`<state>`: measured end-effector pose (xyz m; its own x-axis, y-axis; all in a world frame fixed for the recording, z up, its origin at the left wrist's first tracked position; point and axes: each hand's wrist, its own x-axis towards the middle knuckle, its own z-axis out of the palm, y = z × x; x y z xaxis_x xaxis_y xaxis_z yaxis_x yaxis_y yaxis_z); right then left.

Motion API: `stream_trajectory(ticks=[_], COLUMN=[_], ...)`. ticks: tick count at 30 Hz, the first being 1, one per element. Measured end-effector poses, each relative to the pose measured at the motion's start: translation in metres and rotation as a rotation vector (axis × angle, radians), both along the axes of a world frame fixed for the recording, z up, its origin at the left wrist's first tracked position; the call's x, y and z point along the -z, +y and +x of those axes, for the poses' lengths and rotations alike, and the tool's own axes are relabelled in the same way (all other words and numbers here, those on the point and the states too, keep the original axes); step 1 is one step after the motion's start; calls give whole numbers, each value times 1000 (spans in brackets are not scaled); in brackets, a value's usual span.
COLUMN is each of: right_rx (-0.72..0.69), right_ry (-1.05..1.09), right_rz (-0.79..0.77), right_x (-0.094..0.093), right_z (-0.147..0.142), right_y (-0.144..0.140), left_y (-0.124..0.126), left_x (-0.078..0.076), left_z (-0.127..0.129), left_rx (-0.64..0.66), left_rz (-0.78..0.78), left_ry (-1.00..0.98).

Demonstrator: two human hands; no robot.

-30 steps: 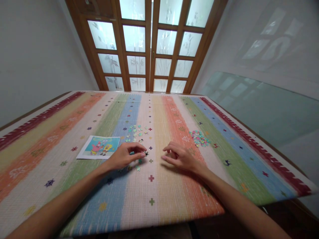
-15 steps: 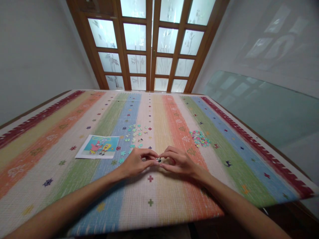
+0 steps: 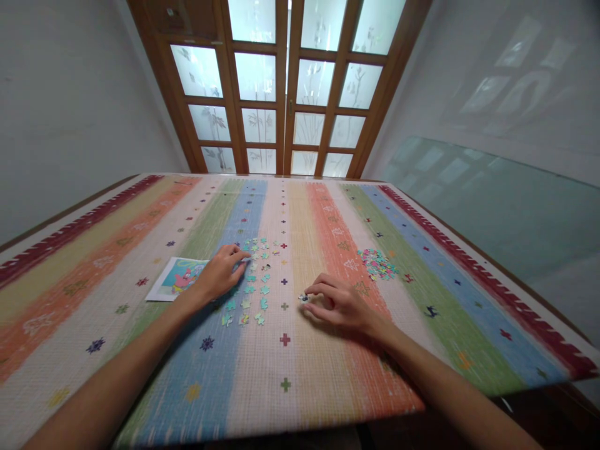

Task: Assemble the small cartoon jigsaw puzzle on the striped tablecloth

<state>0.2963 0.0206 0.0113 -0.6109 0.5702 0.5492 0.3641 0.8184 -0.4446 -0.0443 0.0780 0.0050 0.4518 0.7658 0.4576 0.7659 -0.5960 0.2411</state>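
Observation:
My right hand (image 3: 335, 303) pinches a small dark-and-white jigsaw puzzle piece (image 3: 303, 298) between thumb and fingers, low over the tablecloth. My left hand (image 3: 222, 272) is over the left side of a group of spread-out puzzle pieces (image 3: 250, 289), mostly turquoise. Its thumb and index finger are a little apart, the tips beside the upper pieces, and I see nothing between them. A printed picture card (image 3: 175, 278) with cartoon figures lies beneath and left of that hand, its right part covered by the hand and wrist.
A heap of mixed, colourful puzzle pieces (image 3: 377, 264) lies to the right of my right hand. The striped tablecloth (image 3: 267, 387) covers the table, whose near edge runs along the bottom. Wooden glass-paned doors (image 3: 284, 112) stand beyond the far edge.
My left hand has left the piece held at the centre and moved left and away from me to the spread-out pieces. My right hand stays in place with its piece. More pieces are uncovered.

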Motion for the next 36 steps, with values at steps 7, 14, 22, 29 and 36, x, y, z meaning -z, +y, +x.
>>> stream_trajectory(ticks=[7, 14, 22, 29, 36], right_rx=[14, 5, 17, 20, -21], right_ry=[7, -5, -48, -98, -137], right_rz=[19, 17, -4, -74, -98], right_x=[2, 0, -1, -3, -3], right_z=[1, 0, 2, 1, 3], right_y=[2, 2, 1, 0, -1], left_y=[18, 21, 8, -35, -65], left_x=[13, 8, -21, -30, -13], left_z=[-20, -19, -7, 47, 84], left_rx=[-106, -117, -199, 94, 295], left_rz=[-61, -119, -271, -542, -581], left_ry=[114, 42, -224, -385, -291])
